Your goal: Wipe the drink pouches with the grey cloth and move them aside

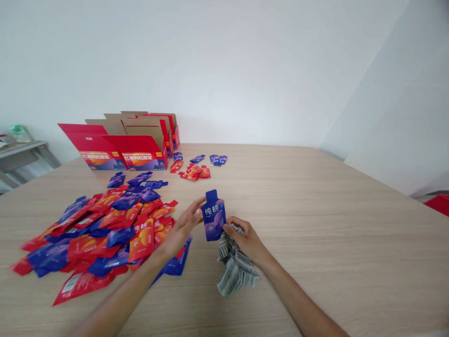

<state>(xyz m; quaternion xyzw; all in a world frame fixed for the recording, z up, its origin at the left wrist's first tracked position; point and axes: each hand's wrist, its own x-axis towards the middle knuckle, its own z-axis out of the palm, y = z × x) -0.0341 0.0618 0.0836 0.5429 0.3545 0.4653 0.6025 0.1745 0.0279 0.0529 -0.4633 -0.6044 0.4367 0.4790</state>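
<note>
A blue-purple sachet [214, 219] with white lettering is held upright above the table, between both hands. My left hand [184, 227] has its thumb and fingers closed at the sachet's left edge, fingertips partly hidden behind it. A crumpled grey striped cloth [235, 274] is bunched in my right hand [247, 238], whose fingers also touch the sachet's lower right edge. Left of my hands lies a large heap of red sachets [141, 238] and blue sachets [121, 237], some partly covered by my left forearm.
Red open-topped cardboard boxes [140, 152] stand at the back left. Right of them lie small groups of red sachets [196, 172] and blue sachets [218, 160] on the wooden table [333, 234]. A white wall [245, 70] rises behind. Another small table [24, 149] stands far left.
</note>
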